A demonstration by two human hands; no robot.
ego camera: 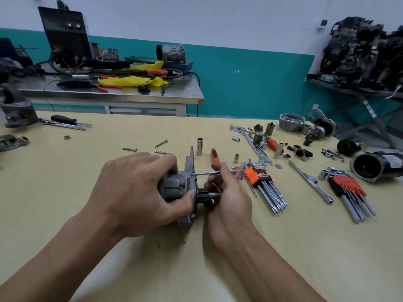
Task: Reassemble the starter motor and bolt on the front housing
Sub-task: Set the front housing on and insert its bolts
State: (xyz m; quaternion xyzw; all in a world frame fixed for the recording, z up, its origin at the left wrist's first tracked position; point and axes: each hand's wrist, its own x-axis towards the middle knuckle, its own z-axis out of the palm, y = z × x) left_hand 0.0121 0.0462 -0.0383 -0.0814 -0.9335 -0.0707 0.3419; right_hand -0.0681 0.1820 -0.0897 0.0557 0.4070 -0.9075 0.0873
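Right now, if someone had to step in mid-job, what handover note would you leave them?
Left hand grips the starter motor, held sideways at the table. Right hand pinches a long hex key, its tip at the upper flange of the front housing.
Done: the housing sits on the motor, with the pinion shaft poking out.
Left: tighten here. Three loose bolts lie beyond the left hand, probably still to fit. Bolts already in cannot be seen.

Grey starter motor [177, 188] on its side (shaft pointing right), hand-held.
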